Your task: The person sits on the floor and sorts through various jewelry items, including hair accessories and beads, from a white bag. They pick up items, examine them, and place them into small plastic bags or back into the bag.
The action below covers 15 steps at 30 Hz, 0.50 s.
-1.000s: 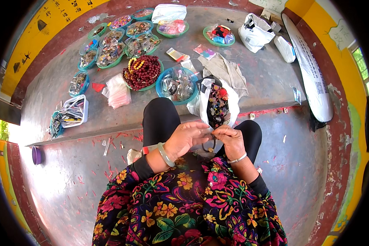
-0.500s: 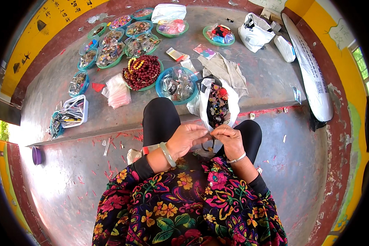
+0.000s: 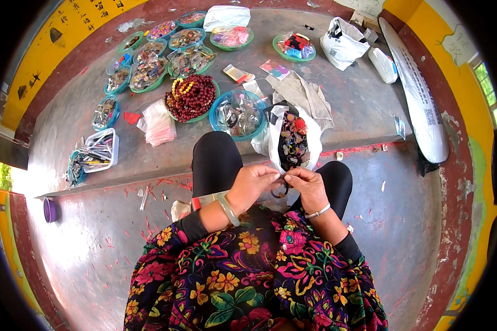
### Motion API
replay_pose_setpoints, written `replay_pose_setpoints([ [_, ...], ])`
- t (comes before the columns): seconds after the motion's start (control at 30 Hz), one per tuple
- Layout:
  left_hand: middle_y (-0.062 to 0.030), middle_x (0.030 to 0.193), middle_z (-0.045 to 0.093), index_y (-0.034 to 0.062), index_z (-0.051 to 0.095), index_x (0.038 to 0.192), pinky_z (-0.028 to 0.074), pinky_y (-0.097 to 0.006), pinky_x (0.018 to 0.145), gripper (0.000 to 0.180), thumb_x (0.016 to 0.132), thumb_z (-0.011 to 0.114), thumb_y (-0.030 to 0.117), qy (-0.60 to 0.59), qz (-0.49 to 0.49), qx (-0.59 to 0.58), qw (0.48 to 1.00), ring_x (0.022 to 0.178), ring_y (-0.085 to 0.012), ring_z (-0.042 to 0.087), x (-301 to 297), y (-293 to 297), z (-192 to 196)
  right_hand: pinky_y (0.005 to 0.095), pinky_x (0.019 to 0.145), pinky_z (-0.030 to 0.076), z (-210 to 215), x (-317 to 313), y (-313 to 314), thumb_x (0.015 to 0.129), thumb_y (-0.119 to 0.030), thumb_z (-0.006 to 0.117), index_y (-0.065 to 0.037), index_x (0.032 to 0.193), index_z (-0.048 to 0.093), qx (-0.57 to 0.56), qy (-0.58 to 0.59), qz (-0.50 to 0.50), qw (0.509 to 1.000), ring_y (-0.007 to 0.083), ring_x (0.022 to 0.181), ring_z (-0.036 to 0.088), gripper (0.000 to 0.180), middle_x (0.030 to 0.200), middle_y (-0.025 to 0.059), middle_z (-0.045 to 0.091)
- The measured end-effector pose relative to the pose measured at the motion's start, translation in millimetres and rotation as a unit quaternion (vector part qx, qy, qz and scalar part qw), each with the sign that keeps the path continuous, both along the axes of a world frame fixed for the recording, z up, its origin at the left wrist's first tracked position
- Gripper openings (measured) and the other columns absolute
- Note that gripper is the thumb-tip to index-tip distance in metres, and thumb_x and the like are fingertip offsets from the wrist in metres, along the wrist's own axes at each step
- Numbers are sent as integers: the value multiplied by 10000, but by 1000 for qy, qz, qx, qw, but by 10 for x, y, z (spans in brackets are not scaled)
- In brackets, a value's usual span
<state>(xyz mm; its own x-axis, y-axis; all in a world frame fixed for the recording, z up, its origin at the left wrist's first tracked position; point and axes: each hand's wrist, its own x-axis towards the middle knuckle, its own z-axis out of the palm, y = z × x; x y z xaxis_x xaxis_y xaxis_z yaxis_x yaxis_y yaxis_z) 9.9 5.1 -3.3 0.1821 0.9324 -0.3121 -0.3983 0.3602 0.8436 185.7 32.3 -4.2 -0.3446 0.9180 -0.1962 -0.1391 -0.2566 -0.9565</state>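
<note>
- My left hand [image 3: 252,185] and right hand [image 3: 308,186] meet over my lap, fingertips pinched together on a small dark loop [image 3: 280,191].
- The loop seems light, thin and slippery, so I grip near its top.
- The white bag [image 3: 290,138] of trinkets stands just beyond.

Glossy red beads [image 3: 191,97], crinkly white plastic bag [image 3: 290,139], matt concrete ledge [image 3: 342,110]

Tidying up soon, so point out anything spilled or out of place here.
Small red scraps lie scattered over the floor below the ledge. A red piece sits loose among the green bowls. Both hands, left hand and right hand, pinch a small dark loop; nothing looks damaged.
</note>
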Motion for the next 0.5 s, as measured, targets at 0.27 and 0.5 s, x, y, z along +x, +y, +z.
replay_pose_setpoints([
  [0.27, -118, 957, 617, -63, 577, 983, 530, -274, 760, 179, 886, 524, 77, 3, -28, 15, 999, 855, -179, 621, -8, -5, -4, 211, 637, 381, -57, 51, -5, 749, -29, 679, -2, 753, 644, 11, 1, -4, 1000, 64, 680, 488, 44, 712, -4, 585],
  [0.5, -112, 958, 614, -56, 575, 991, 535, -271, 743, 199, 904, 499, 106, -2, -38, 18, 999, 847, -173, 622, -23, -16, -26, 214, 609, 342, -28, 36, -32, 750, -46, 682, -3, 697, 624, 27, -15, -15, 999, 62, 646, 440, 90, 662, -19, 530],
])
